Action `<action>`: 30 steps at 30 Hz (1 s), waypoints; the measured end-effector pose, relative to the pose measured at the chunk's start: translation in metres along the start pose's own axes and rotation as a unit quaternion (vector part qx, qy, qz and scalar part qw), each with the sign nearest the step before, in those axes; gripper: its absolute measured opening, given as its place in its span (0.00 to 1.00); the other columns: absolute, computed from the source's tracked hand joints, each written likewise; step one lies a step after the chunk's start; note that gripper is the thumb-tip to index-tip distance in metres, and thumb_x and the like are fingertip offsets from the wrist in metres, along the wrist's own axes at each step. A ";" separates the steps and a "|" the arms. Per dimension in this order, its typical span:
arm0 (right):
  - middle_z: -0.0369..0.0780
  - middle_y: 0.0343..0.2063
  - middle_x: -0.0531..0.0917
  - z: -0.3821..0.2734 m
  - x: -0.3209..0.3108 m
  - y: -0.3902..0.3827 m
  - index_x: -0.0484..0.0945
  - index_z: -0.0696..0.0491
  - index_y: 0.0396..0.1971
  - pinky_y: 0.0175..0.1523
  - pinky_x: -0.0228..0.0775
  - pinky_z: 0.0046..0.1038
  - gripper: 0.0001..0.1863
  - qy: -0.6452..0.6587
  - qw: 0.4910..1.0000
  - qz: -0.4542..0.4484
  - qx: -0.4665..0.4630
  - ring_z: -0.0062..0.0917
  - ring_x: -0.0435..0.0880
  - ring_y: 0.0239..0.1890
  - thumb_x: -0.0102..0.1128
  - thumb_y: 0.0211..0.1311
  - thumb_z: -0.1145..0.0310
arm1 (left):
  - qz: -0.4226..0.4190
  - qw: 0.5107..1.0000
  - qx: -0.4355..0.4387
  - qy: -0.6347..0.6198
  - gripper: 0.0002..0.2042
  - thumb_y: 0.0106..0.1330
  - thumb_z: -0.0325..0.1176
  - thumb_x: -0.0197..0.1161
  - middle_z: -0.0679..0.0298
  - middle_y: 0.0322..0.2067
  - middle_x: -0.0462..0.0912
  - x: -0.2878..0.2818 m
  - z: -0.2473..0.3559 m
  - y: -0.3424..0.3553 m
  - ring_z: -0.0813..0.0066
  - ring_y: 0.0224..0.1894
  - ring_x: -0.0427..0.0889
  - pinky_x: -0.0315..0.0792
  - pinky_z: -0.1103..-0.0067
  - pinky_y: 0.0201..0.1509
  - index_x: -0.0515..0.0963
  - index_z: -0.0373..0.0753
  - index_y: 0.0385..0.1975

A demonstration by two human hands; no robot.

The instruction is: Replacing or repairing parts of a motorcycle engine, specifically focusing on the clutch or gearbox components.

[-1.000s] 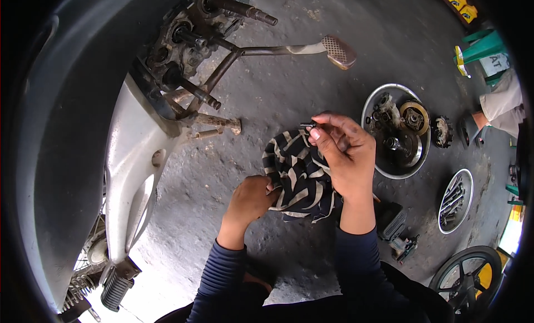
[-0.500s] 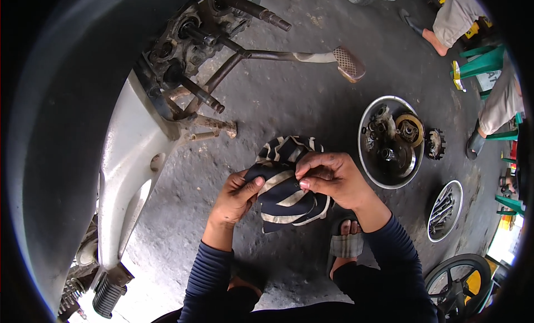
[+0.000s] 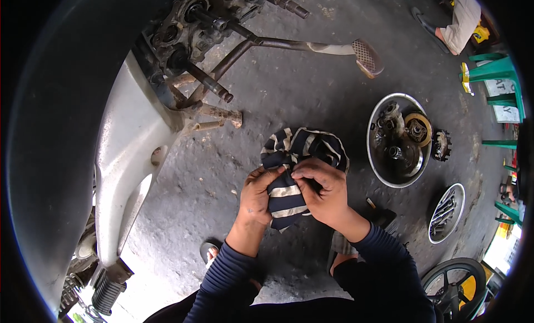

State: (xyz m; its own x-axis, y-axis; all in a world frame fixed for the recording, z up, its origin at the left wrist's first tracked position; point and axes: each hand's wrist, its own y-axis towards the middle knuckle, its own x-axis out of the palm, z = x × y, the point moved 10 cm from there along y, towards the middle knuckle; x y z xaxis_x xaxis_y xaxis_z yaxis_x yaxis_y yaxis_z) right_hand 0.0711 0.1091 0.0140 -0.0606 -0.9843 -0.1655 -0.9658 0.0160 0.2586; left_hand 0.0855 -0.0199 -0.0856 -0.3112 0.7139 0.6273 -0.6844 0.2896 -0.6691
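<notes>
A crumpled cloth with dark navy and cream stripes [image 3: 287, 192] is bunched up between my two hands above the floor. My left hand [image 3: 257, 196] grips its left side, thumb on top and pointing inward. My right hand [image 3: 325, 192] is closed from the right, its thumb and fingertips pinching at the cloth close to the left thumb. Whether a small part lies under those fingertips cannot be made out. The cloth's far end spreads out loosely beyond both hands.
At left stands a motorcycle with a pale frame [image 3: 125, 139], its bare engine [image 3: 192, 22] and a foot pedal [image 3: 367, 58]. A metal bowl of parts [image 3: 371, 156], a toothed gear part [image 3: 442, 145], a tool tray [image 3: 463, 211] and a wheel [image 3: 478, 275] lie at right. Green stools and another person's leg [image 3: 464, 22] are beyond.
Both hands have drawn closer together, the left one moving right. The cloth has been shifted and bunched differently, its far end now spread wider. The whole view has also shifted slightly.
</notes>
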 end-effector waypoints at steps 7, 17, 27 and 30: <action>0.43 0.35 0.83 -0.006 0.009 0.013 0.80 0.56 0.38 0.41 0.78 0.32 0.11 -0.112 0.985 -0.126 -0.020 0.38 0.85 0.36 0.65 0.53 0.80 | -0.034 0.998 0.049 -0.004 0.06 0.68 0.28 0.60 0.61 0.36 0.86 0.004 0.008 -0.003 0.74 0.34 0.86 0.81 0.77 0.38 0.81 0.34 0.39; 0.40 0.30 0.84 -0.009 -0.017 0.071 0.84 0.56 0.37 0.34 0.74 0.22 0.09 -0.009 0.999 0.049 -0.004 0.22 0.83 0.28 0.67 0.55 0.78 | -0.014 0.951 0.104 0.290 0.17 0.73 0.41 0.58 0.65 0.35 0.86 -0.020 0.046 -0.005 0.83 0.37 0.80 0.73 0.83 0.42 0.82 0.30 0.35; 0.46 0.29 0.84 -0.117 0.015 0.186 0.83 0.59 0.31 0.38 0.75 0.34 0.05 0.117 0.938 0.239 -0.224 0.38 0.84 0.32 0.64 0.52 0.77 | 0.038 0.753 0.358 0.550 0.15 0.64 0.38 0.66 0.52 0.49 0.76 -0.012 0.080 -0.026 0.58 0.51 0.77 0.71 0.68 0.52 0.75 0.33 0.42; 0.51 0.31 0.83 -0.115 0.032 0.203 0.81 0.61 0.34 0.43 0.76 0.38 0.07 0.072 0.944 0.219 -0.238 0.47 0.83 0.35 0.61 0.53 0.80 | 0.033 0.667 0.378 0.642 0.15 0.61 0.32 0.67 0.50 0.51 0.73 -0.005 0.060 -0.039 0.51 0.53 0.76 0.71 0.64 0.57 0.75 0.32 0.43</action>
State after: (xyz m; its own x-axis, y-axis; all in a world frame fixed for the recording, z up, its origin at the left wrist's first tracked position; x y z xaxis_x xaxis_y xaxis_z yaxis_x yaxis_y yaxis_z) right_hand -0.0979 0.0606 0.1711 -0.3595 -0.9160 0.1782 -0.6313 0.3793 0.6764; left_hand 0.0744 -0.0736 -0.0388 0.1324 0.8069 -0.5757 -0.9847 0.1737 0.0171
